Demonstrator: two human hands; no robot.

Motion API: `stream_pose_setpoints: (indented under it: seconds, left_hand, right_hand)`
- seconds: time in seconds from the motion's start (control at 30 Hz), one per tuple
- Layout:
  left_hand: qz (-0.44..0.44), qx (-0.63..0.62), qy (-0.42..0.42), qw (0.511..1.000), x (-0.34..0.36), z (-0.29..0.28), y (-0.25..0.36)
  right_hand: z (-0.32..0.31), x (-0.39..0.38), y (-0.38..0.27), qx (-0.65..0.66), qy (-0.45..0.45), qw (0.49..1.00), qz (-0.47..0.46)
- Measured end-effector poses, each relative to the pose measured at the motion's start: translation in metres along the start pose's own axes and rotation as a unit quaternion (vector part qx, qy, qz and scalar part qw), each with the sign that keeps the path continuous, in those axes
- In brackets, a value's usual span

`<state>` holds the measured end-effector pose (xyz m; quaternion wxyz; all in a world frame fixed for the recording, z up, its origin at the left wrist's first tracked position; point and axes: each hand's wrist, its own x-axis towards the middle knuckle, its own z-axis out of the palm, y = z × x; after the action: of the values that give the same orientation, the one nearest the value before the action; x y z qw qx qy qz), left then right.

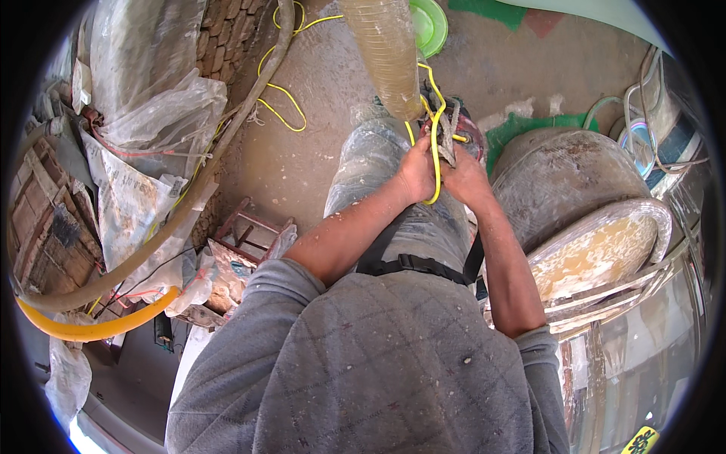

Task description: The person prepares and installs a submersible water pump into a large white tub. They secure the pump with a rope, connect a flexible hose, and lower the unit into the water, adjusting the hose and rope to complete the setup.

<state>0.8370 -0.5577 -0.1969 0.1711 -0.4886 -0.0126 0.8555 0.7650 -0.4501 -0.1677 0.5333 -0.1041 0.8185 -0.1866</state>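
- The left hand (417,172) is closed around a yellow cord (436,163), which loops down between the 2 hands.
- The right hand (465,178) grips the same cord beside a grey strap (448,135); its fingertips are hidden.
- Just beyond the hands, a ribbed clear hose (388,53) is cut off at the top edge.
- Right of the right hand stands a dusty drum (560,181).
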Motion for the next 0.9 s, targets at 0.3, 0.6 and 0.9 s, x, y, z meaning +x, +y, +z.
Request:
stream_pose_setpoints:
  seconds: [0.3, 0.6, 0.9]
  left_hand:
    - [-0.052, 0.009, 0.022, 0.998, 0.015, -0.001, 0.001]
    - [-0.044, 0.024, 0.073, 0.996, 0.043, -0.003, -0.001]
    - [0.007, 0.022, 0.095, 0.995, 0.031, -0.004, 0.008]
  right_hand:
    - [-0.006, -0.005, -0.010, -0.059, 0.022, 0.998, -0.018]
    - [-0.011, 0.002, -0.006, 0.008, 0.018, 0.999, -0.043]
    - [0.006, 0.012, -0.010, 0.066, 0.044, 0.995, -0.061]
